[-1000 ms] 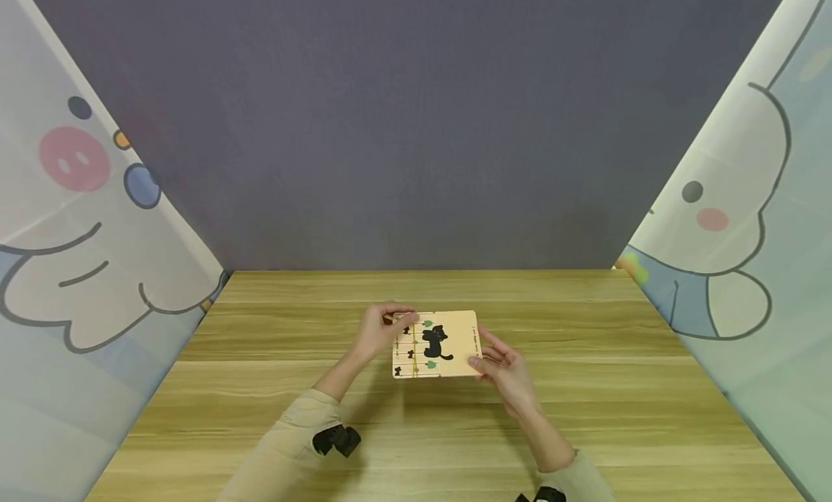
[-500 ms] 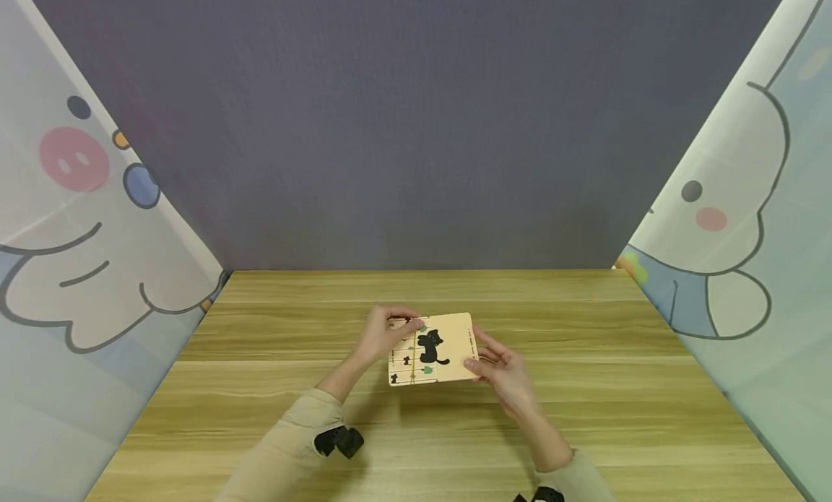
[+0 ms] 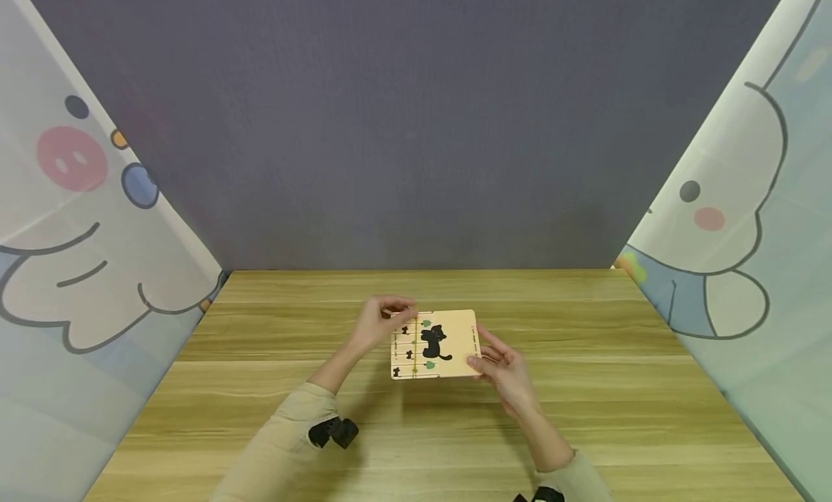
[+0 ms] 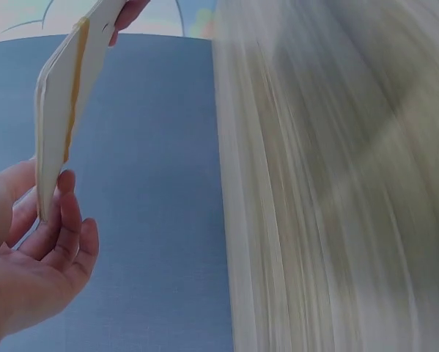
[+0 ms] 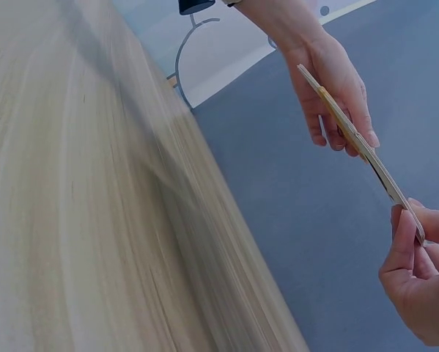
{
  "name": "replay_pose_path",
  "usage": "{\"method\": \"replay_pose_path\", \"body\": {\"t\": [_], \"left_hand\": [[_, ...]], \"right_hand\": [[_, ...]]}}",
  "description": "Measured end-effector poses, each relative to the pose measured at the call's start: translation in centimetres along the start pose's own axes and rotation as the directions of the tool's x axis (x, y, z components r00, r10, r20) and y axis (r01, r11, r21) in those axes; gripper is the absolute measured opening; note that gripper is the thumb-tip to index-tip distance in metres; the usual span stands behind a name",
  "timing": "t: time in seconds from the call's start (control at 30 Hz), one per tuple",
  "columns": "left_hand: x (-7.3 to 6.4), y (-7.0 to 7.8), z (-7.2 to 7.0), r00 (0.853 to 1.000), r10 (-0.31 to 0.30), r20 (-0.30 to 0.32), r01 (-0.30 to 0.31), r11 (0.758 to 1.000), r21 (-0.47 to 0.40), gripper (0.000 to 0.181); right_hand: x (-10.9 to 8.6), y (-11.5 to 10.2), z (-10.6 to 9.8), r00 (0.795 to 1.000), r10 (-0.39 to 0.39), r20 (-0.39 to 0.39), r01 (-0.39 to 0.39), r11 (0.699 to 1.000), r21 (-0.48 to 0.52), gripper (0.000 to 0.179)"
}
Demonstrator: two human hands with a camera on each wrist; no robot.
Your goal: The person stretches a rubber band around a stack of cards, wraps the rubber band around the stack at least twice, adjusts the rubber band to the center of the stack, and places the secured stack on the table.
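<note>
A thin cream booklet (image 3: 456,336) with a black cat print is held flat-on to the head view, raised above the table. A yellow elastic band (image 3: 416,350) runs across its left part. My right hand (image 3: 509,378) pinches its lower right corner, thumb on the front and fingers behind. At the upper left corner, near the band, my left hand (image 3: 379,324) holds the edge between thumb and fingers. In the left wrist view the booklet (image 4: 61,110) appears edge-on, with the left fingers (image 4: 67,242) around its near corner. Its back is hidden in the head view.
The wooden table (image 3: 286,300) lies beneath both hands. A dark grey panel (image 3: 416,126) stands at the back. Cartoon-printed curtains hang at the left (image 3: 65,271) and right (image 3: 747,307). Each wrist carries a black camera mount (image 3: 333,433).
The booklet tilted and dipped slightly half a second ago, and now sits level again. My left hand has shifted up, its thumb covering less of the front. The right hand stays nearly still.
</note>
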State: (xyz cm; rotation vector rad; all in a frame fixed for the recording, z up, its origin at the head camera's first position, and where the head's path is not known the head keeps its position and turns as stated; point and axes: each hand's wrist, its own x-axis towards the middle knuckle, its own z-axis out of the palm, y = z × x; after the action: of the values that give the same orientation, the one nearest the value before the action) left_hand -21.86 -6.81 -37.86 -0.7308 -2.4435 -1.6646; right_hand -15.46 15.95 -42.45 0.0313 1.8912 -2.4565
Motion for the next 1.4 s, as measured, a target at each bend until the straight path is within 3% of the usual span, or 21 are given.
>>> {"method": "replay_pose_path", "body": {"t": [0.13, 0.3, 0.57, 0.83, 1.13, 1.3, 1.4], "left_hand": [[-0.4, 1.9, -0.3, 0.998, -0.053, 0.041, 0.053, 0.999, -0.005, 0.016], [-0.7, 2.5, -0.1, 0.995, -0.086, 0.058, 0.085, 0.996, 0.016, 0.017], [-0.8, 1.7, 0.7, 0.995, -0.058, 0.076, 0.062, 0.997, -0.045, 0.018], [0.1, -1.3, 1.1, 0.995, -0.056, 0.085, 0.057, 0.998, -0.019, 0.021], [0.5, -0.4, 1.0, 0.998, 0.057, 0.027, -0.058, 0.997, 0.043, 0.016], [0.3, 0.5, 1.0, 0.995, 0.047, -0.083, -0.036, 0.992, 0.124, 0.016], [0.0, 1.1, 0.9, 0.985, 0.081, -0.156, -0.055, 0.985, 0.164, 0.016]], "right_hand": [[-0.1, -0.1, 0.0, 1.0, -0.004, -0.005, 0.004, 1.0, 0.0, 0.059], [-0.1, -0.1, 0.0, 1.0, -0.003, 0.004, 0.003, 1.0, 0.007, 0.06], [-0.2, 0.2, 0.3, 1.0, -0.014, 0.012, 0.014, 1.0, 0.01, 0.06], [-0.2, 0.3, 0.5, 1.0, -0.002, 0.021, 0.002, 1.0, 0.029, 0.06], [0.0, 0.4, 0.3, 1.0, -0.01, 0.023, 0.009, 0.999, 0.053, 0.062], [0.0, 0.4, 0.2, 1.0, 0.002, 0.015, -0.003, 0.999, 0.053, 0.063], [0.1, 0.4, 0.1, 1.0, 0.015, 0.005, -0.016, 0.998, 0.058, 0.062]]}}
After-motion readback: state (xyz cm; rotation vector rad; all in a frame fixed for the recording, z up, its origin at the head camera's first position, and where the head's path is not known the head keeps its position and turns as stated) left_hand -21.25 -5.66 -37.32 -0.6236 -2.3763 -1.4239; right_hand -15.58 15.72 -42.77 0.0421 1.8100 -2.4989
